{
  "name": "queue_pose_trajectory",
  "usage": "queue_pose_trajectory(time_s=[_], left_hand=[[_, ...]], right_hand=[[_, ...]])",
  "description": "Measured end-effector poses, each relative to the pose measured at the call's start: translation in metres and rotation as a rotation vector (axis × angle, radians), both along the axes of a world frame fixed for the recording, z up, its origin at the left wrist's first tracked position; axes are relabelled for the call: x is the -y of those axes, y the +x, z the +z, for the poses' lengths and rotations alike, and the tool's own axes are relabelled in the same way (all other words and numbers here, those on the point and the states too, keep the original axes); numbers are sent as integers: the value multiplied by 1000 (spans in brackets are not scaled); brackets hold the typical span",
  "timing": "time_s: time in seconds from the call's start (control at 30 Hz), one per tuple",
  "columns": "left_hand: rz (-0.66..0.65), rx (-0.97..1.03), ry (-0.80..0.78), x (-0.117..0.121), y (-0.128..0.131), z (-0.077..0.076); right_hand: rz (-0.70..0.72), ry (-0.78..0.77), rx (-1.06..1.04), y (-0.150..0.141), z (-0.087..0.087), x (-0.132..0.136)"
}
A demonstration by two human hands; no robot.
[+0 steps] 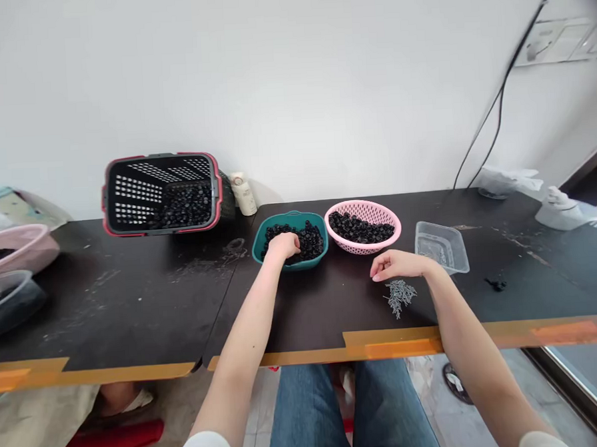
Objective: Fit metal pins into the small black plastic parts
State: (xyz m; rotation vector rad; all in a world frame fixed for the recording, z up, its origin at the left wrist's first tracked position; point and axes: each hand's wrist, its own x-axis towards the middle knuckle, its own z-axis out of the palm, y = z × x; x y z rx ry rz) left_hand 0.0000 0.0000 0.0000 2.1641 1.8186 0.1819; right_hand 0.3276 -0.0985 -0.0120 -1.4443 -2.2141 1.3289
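My left hand (pixel 283 245) reaches into a teal basket (pixel 264 224) of small black plastic parts (pixel 309 239). Its fingers are curled down among the parts, and whatever they hold is hidden. My right hand (pixel 397 265) hovers over the table just behind a loose pile of thin grey screws or pins (pixel 401 295). The fingers there are bent together in a pinch, too small to show what is between them. Beside the teal basket stands a pink basket (pixel 364 248) with more black parts.
A clear plastic tub (pixel 442 242) stands right of the pink basket. A dark crate with a red rim (pixel 216 188) leans at the back left beside a white bottle (pixel 243 194). Black scraps (pixel 496 284) lie at the right. Tape (pixel 399 341) lines the front edge.
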Motion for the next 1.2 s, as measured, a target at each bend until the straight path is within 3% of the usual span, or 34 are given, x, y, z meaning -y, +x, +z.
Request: queue_pose_trajectory(time_s=[0.23,0.47,0.63,0.73,0.83,0.9,1.0,1.1,1.2], left_hand=[[16,-66,34,-2,-8,-5],[47,-108,128,13,-4,-3],[9,-92,137,17,-1,-3],[-18,-60,143,18,-2,-3],[-31,-24,227,20,-1,1],[-47,103,333,23,2,5],[-93,602,399,30,15,15],[-217,1160,171,51,38,18],[-383,1469,-241,83,63,7]], right_hand=[[-53,0,273,26,-16,-10],[26,9,384,3,-11,-3],[10,19,630,-15,-4,6],[19,27,634,-17,-5,9],[26,41,495,-12,-8,8],[26,62,295,-10,-10,7],[-73,123,-46,-16,-10,6],[-200,177,-308,-31,-11,5],[-304,207,-528,-47,-13,5]])
